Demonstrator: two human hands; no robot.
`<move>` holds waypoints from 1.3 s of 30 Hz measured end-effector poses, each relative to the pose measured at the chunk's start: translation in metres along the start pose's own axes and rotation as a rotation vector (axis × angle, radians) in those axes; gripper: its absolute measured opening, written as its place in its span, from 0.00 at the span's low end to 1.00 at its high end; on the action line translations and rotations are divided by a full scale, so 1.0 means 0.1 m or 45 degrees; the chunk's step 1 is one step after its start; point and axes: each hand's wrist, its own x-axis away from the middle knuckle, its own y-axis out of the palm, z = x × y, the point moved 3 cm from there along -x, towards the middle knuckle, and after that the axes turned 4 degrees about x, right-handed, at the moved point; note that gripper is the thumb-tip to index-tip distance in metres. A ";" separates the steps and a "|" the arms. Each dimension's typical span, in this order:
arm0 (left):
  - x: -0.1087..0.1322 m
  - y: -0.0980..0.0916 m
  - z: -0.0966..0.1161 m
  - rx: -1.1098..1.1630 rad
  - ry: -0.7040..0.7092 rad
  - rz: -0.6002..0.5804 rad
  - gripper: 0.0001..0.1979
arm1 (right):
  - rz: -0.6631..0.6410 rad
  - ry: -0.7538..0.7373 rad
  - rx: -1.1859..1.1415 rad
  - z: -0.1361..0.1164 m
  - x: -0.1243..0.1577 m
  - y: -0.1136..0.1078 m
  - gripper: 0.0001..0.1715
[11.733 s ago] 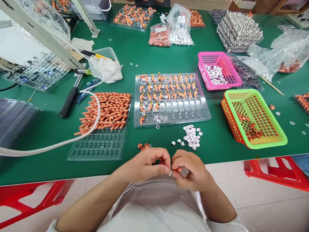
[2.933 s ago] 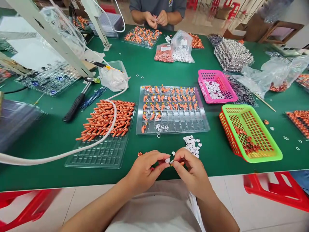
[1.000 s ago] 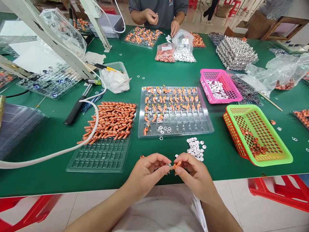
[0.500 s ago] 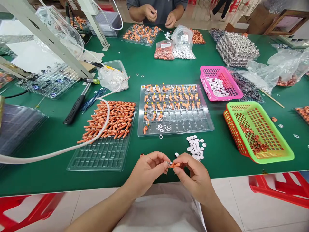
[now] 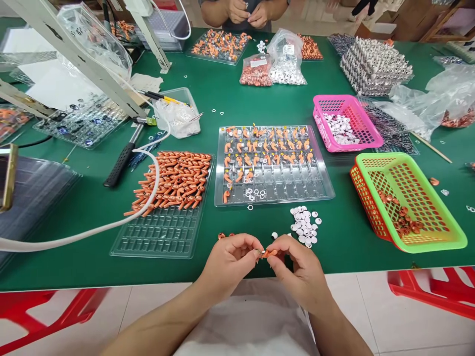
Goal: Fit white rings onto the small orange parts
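Note:
My left hand [image 5: 230, 262] and my right hand [image 5: 297, 267] meet fingertip to fingertip at the near edge of the green table [image 5: 74, 217]. The right hand pinches a small orange piece [image 5: 270, 253]. The left hand's thumb and forefinger are pinched on a tiny silvery ring [image 5: 259, 252] held against that piece. Just beyond the hands lies a small heap of white discs [image 5: 304, 225], and a few orange bits [image 5: 221, 236] lie near the left hand. Farther out sits a clear compartment tray [image 5: 319, 190] partly filled with orange pieces.
A pile of orange parts [image 5: 174, 180] rests on a clear tray at left, crossed by a white hose [image 5: 92, 230]. A green basket [image 5: 445, 237] and pink basket [image 5: 326, 101] stand right. A hammer [image 5: 120, 163] lies left. Another person's hands [image 5: 247, 11] work across the table.
My hands have stayed together at the table edge, still working the ring against the orange piece. The view has tilted down slightly. The person across has brought both hands together.

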 end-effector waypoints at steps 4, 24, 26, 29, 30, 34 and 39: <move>-0.02 0.00 0.00 -0.005 -0.009 0.025 0.05 | 0.020 0.069 -0.101 0.02 -0.02 0.03 0.04; -0.07 0.04 0.01 0.054 -0.247 -0.093 0.05 | -0.014 0.348 -0.440 0.03 -0.07 -0.07 0.05; -0.07 0.04 0.02 0.037 -0.228 -0.065 0.05 | -0.018 0.338 -0.479 0.03 -0.07 -0.06 0.09; -0.06 0.05 0.04 0.000 -0.191 -0.042 0.05 | -0.015 0.314 -0.508 0.04 -0.06 -0.05 0.13; -0.06 0.06 0.05 -0.009 -0.183 -0.038 0.05 | -0.011 0.302 -0.506 0.05 -0.05 -0.05 0.13; -0.06 0.07 0.08 0.012 -0.155 -0.034 0.06 | -0.017 0.287 -0.498 0.09 -0.05 -0.05 0.09; -0.07 0.03 0.07 0.044 -0.120 -0.040 0.05 | -0.084 0.270 -0.516 0.11 -0.03 -0.04 0.11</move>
